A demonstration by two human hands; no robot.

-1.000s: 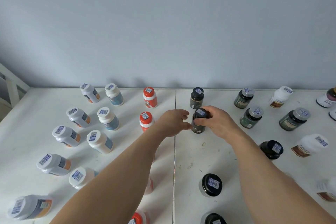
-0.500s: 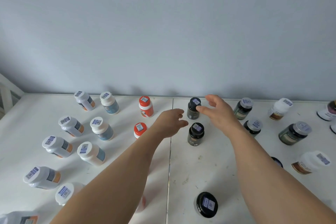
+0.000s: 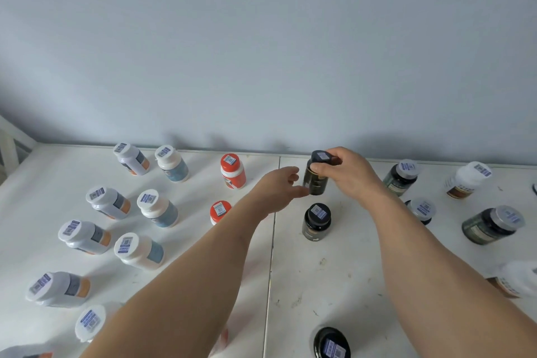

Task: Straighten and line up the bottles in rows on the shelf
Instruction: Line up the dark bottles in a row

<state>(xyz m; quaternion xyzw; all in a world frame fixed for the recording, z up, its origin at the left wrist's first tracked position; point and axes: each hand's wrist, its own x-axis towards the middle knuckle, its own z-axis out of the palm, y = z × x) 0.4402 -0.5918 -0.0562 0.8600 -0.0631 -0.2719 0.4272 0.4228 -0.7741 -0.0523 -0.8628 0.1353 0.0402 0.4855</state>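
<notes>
Many small bottles stand on a white shelf (image 3: 334,276) against a grey wall. My right hand (image 3: 347,174) grips the black cap of the rear dark bottle (image 3: 315,180) near the wall. My left hand (image 3: 280,189) reaches beside that bottle, its fingertips at the bottle's lower left side. A second dark bottle (image 3: 316,222) stands just in front, free of both hands. A third black-capped bottle (image 3: 332,343) is at the bottom edge.
White bottles in two rough columns fill the left side (image 3: 158,208). Two orange-capped bottles (image 3: 232,170) stand left of the shelf seam. Green-dark jars (image 3: 402,176) and white bottles (image 3: 467,179) stand at the right. A white frame (image 3: 10,142) edges the far left.
My right hand has left the nearer dark bottle, reached back and closed on the rear dark bottle's cap. My left hand moved forward alongside it. The view tilted slightly upward.
</notes>
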